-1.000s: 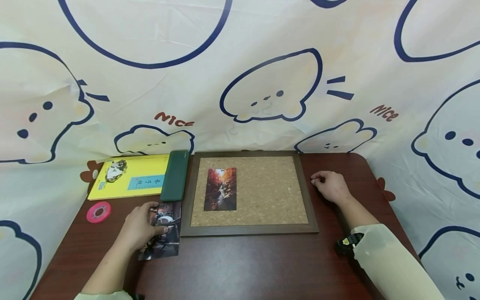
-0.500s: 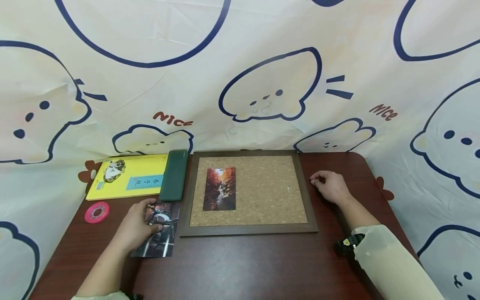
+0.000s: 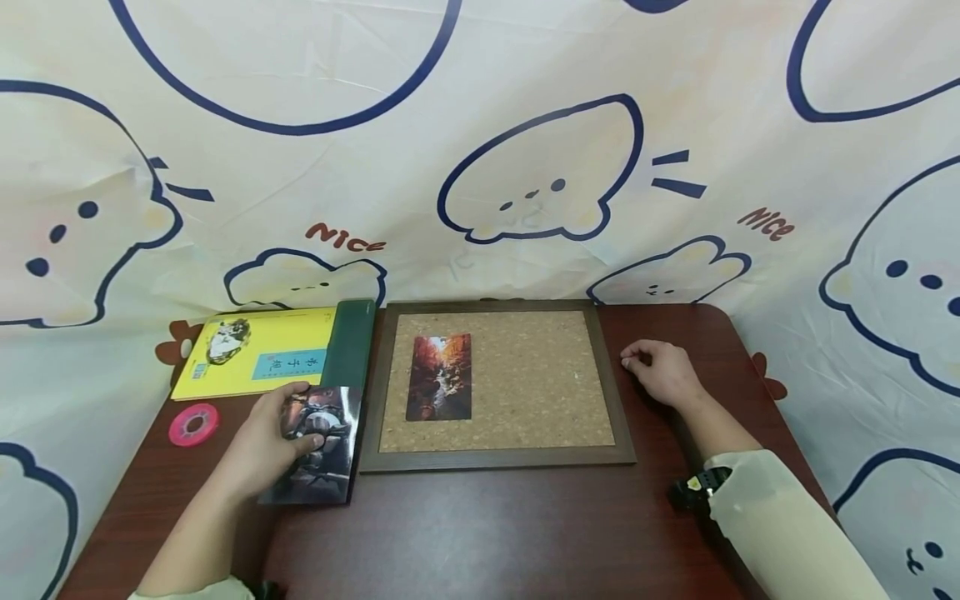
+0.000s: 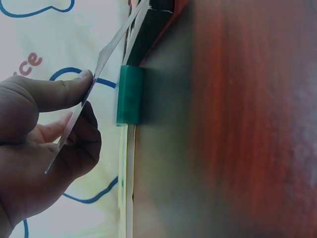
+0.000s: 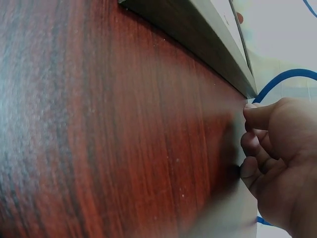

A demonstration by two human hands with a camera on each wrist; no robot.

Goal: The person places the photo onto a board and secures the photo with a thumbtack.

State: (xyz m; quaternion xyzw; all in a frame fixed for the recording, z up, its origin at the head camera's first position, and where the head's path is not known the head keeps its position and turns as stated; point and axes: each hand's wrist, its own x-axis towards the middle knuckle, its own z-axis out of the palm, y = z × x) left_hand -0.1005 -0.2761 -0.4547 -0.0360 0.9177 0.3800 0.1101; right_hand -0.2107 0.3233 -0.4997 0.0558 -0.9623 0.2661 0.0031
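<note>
In the head view my left hand (image 3: 262, 442) pinches a dark glossy photo (image 3: 318, 467), thumb on its face and fingers behind. The left wrist view shows this photo (image 4: 101, 62) edge-on between thumb and fingers, raised off the table. Its top overlaps a dark green case (image 3: 356, 342) in the head view. A second photo (image 3: 439, 379), an autumn stream scene, lies on the left part of a framed cork board (image 3: 547, 383). To the right of the board, my right hand (image 3: 663, 375) rests on the table, fingers loosely curled and holding nothing.
A yellow book (image 3: 277, 333) lies at the back left, beside the green case. Nearer the left edge sits a pink ring-shaped roll (image 3: 193, 425). The brown table (image 3: 480, 533) ends at a patterned cloth (image 3: 525, 50) behind and at both sides.
My left hand has lifted the photo, first shifting left, then raising it and tilting it up so that it covers the case's lower end. The right hand stays in place.
</note>
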